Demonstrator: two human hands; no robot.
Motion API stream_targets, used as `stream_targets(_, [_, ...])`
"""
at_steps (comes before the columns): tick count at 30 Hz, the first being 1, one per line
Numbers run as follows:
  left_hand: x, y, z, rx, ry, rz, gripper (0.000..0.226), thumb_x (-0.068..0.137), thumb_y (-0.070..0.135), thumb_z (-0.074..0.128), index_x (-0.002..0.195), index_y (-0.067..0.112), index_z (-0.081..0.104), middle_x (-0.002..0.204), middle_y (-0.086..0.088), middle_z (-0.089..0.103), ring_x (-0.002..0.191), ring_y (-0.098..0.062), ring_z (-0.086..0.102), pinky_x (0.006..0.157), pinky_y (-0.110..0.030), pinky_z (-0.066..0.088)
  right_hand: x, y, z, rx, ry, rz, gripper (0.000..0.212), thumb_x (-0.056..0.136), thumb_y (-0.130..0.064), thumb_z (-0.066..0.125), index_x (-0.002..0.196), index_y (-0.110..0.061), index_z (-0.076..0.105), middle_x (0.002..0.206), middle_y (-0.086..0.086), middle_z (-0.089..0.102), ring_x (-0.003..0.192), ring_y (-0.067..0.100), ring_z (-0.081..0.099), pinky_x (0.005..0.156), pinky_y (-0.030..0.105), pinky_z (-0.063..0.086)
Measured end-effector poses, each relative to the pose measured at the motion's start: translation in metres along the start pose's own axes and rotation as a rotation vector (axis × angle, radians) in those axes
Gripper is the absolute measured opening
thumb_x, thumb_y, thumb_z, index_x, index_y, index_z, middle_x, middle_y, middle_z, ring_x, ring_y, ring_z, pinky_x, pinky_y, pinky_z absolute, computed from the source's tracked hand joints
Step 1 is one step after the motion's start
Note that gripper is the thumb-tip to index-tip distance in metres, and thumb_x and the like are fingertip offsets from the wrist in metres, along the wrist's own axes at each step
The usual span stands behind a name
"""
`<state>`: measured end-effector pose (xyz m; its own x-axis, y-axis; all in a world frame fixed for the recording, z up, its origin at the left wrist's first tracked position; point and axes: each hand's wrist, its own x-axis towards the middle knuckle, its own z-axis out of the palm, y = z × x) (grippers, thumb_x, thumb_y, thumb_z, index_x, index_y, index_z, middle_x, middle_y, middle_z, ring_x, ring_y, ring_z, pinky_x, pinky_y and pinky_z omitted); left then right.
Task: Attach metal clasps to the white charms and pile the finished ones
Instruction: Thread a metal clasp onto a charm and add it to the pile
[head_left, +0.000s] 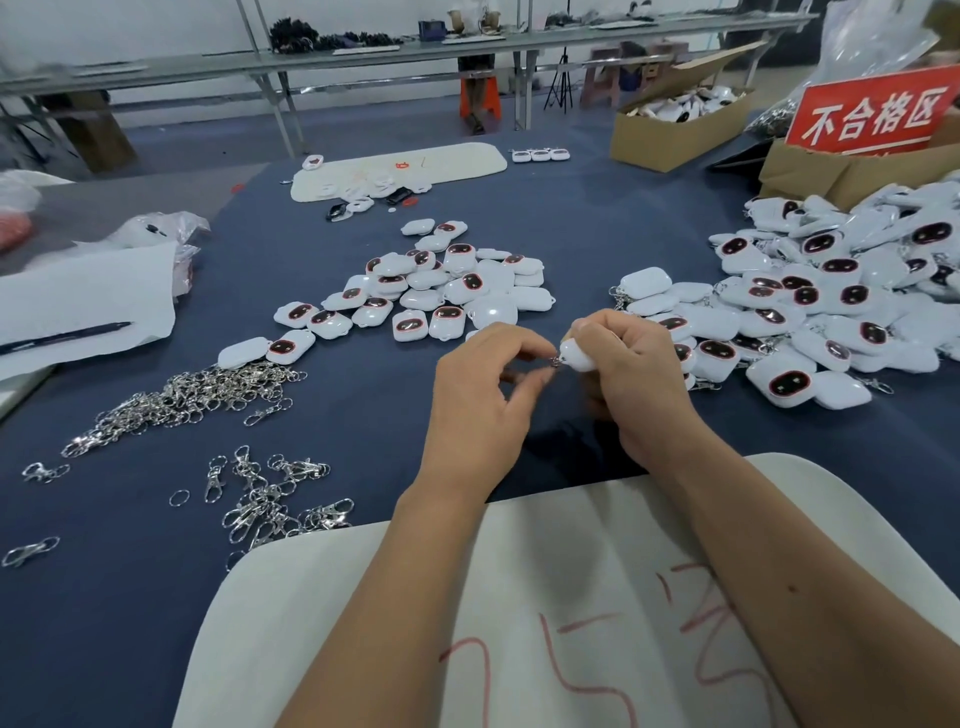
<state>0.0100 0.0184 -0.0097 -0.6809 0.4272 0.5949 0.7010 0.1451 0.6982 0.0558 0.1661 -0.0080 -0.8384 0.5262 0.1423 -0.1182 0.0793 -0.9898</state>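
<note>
Your right hand (631, 374) grips a white charm (575, 356) above the worktop (363, 415), loop end leftward — so your left hand (483, 395) can pinch a clasp (555, 362) onto it.

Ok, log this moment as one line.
stage: attaching | right hand: holds white charm | left hand: pinches metal clasp at it | finished pile: right

clasp (555, 362) mostly hidden between fingertips, too small to tell if hooked on. charm (575, 354) half buried in right hand (631, 382). finished pile (841, 296), right of that hand, cut by frame edge.
</note>
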Motion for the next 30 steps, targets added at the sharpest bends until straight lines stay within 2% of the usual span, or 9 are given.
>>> stream_targets(4, [-0.0004, 0.002, -0.0007, -0.036, 0.051, -0.042, 0.014, 0.086, 0.005, 0.074, 0.086, 0.019, 0.075, 0.086, 0.016, 0.072, 0.087, -0.01, 0.069, 0.075, -0.015, 0.052, -0.0009, -0.001, 0.0002, 0.079, -0.038, 0.05, 0.024, 0.091, -0.02, 0.055, 0.068, -0.022, 0.062, 0.055, -0.008, 0.044, 0.042, 0.009, 0.03, 0.043, 0.018, 0.023])
stream_targets(8, [0.0004, 0.0056, -0.0011, -0.057, 0.082, -0.031, 0.013, 0.087, 0.006, 0.074, 0.085, 0.018, 0.074, 0.085, 0.013, 0.072, 0.088, -0.012, 0.069, 0.076, -0.014, 0.051, -0.0015, -0.0021, 0.0008, 0.093, -0.072, 0.044, 0.025, 0.095, -0.015, 0.053, 0.074, -0.021, 0.064, 0.055, -0.006, 0.04, 0.042, 0.011, 0.027, 0.044, 0.018, 0.022])
stream_targets(14, [0.0008, 0.0029, 0.0005, -0.068, 0.09, -0.073, 0.017, 0.088, 0.005, 0.071, 0.084, 0.021, 0.073, 0.079, 0.014, 0.071, 0.078, -0.014, 0.069, 0.071, -0.021, 0.055, -0.0021, -0.0009, 0.0, 0.136, -0.152, 0.044, 0.028, 0.106, -0.024, 0.055, 0.081, -0.015, 0.064, 0.054, -0.006, 0.037, 0.044, 0.01, 0.026, 0.043, 0.018, 0.023])
stream_targets(16, [0.0006, 0.0011, 0.0002, -0.06, 0.106, -0.101, 0.017, 0.088, 0.004, 0.07, 0.083, 0.021, 0.072, 0.078, 0.013, 0.07, 0.075, -0.014, 0.068, 0.07, -0.024, 0.055, -0.0028, -0.0003, -0.0012, 0.162, -0.182, 0.03, 0.022, 0.103, -0.024, 0.059, 0.089, -0.009, 0.065, 0.055, -0.004, 0.039, 0.045, 0.011, 0.028, 0.042, 0.019, 0.026])
stream_targets(19, [0.0014, -0.0022, -0.0017, -0.032, 0.105, -0.118, 0.018, 0.089, 0.002, 0.069, 0.083, 0.019, 0.072, 0.077, 0.013, 0.07, 0.075, -0.016, 0.068, 0.071, -0.029, 0.055, -0.004, 0.001, -0.002, 0.15, -0.18, 0.0, 0.035, 0.1, -0.031, 0.064, 0.095, 0.004, 0.063, 0.055, 0.001, 0.041, 0.044, 0.015, 0.034, 0.041, 0.024, 0.035])
stream_targets(24, [0.0014, -0.0027, -0.0042, 0.059, 0.009, -0.097, 0.019, 0.089, 0.002, 0.065, 0.086, 0.019, 0.074, 0.079, 0.011, 0.071, 0.079, -0.013, 0.068, 0.075, -0.038, 0.056, -0.004, 0.0017, -0.0001, 0.159, -0.122, -0.009, 0.041, 0.1, -0.036, 0.07, 0.088, 0.003, 0.066, 0.055, 0.003, 0.047, 0.044, 0.016, 0.044, 0.041, 0.028, 0.048])
stream_targets(28, [0.0011, -0.001, -0.0045, 0.166, -0.08, -0.023, 0.019, 0.089, 0.006, 0.06, 0.088, 0.019, 0.073, 0.078, 0.006, 0.069, 0.078, -0.017, 0.063, 0.072, -0.045, 0.053, -0.0045, 0.003, 0.0006, 0.117, -0.103, -0.048, 0.051, 0.1, -0.038, 0.07, 0.089, 0.011, 0.06, 0.052, 0.004, 0.046, 0.041, 0.018, 0.044, 0.041, 0.03, 0.05])
stream_targets(30, [0.001, 0.0007, -0.0026, 0.164, -0.076, -0.058, 0.016, 0.091, 0.008, 0.062, 0.088, 0.019, 0.073, 0.078, 0.007, 0.069, 0.078, -0.017, 0.064, 0.073, -0.043, 0.054, -0.0051, 0.0012, 0.0013, 0.128, -0.102, -0.053, 0.053, 0.096, -0.042, 0.071, 0.088, 0.009, 0.061, 0.051, 0.004, 0.046, 0.041, 0.018, 0.045, 0.042, 0.03, 0.051])
